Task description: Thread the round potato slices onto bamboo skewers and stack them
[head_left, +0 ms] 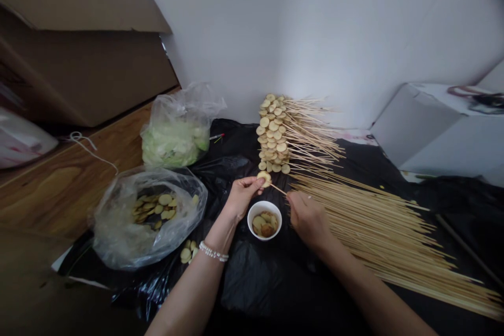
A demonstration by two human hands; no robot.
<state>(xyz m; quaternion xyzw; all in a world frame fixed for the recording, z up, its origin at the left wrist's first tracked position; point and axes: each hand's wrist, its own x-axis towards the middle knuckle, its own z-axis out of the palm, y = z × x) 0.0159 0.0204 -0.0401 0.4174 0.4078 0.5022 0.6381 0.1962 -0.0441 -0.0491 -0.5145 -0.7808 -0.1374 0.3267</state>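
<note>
Here the left hand (243,194) pinches a pale slice (266,177), apparently bracing it at the tip of a thin stick (279,189) the right hand (309,219) grips, while a white bowl (264,236) sits between both hands and loose sticks (378,231) lie beside the right, seemingly for easy reach.

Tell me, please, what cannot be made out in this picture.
Head view:
Rest of the held stick: hidden by the right hand.
Exact kind of green pieces: blurred by cloudy bag.
Cardboard box: cut off at the left edge.
Bottom of the white bowl: covered by slices.
</note>
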